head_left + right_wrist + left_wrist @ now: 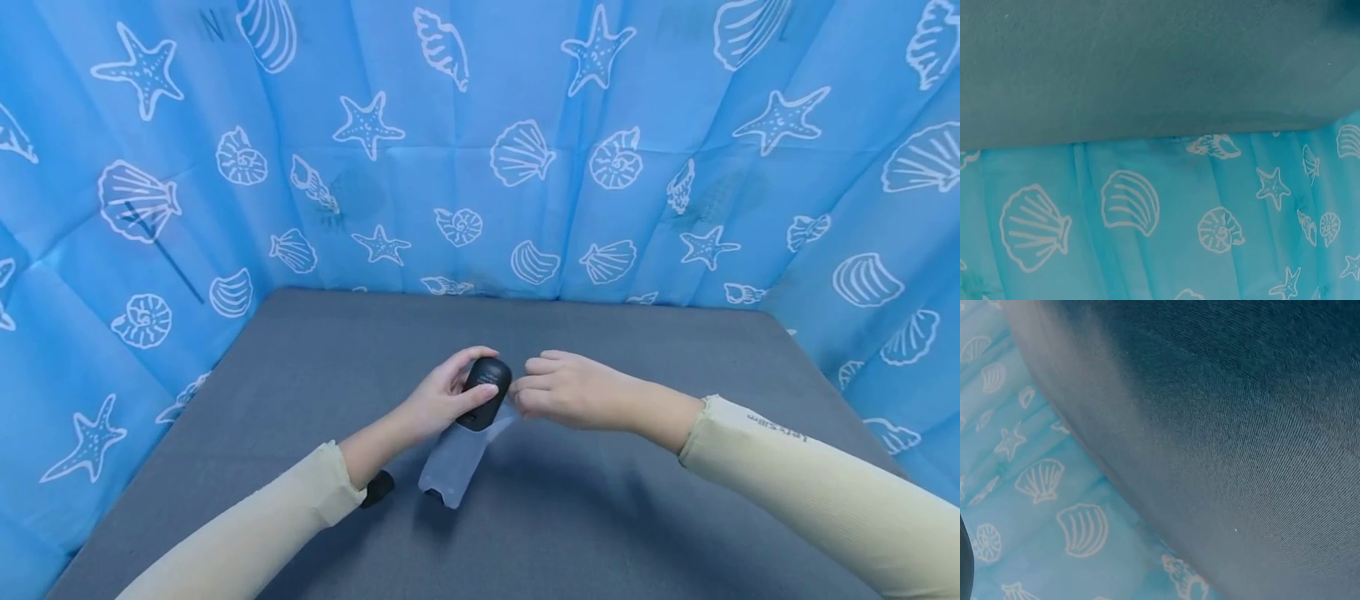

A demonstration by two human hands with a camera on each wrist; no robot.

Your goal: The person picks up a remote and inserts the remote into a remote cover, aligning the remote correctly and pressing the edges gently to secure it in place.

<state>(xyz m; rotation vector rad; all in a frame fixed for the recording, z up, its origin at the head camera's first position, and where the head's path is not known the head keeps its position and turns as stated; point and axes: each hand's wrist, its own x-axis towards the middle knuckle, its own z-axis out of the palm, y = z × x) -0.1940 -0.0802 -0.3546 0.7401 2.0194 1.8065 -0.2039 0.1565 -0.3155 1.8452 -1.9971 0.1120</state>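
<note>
In the head view, my left hand [442, 396] grips a black round-ended object [487, 371] with small pale print on its face, thumb across the front and fingers around the far side. Its lower end meets a translucent plastic sleeve [453, 458], which slants down toward the table and has a notched bottom edge. A bit of black shows at that bottom edge. To the right, my right hand [566, 387] has its fingers curled and pinches a translucent flap [504, 419] beside the black object. Neither wrist view shows a hand or the held object.
A second small black object [378, 487] lies on the grey cloth-covered table [600, 517], partly behind the left sleeve [255, 521]. Blue curtains [450, 167] with shell and starfish prints stand along the table's back and sides. Both wrist views show tabletop and curtain.
</note>
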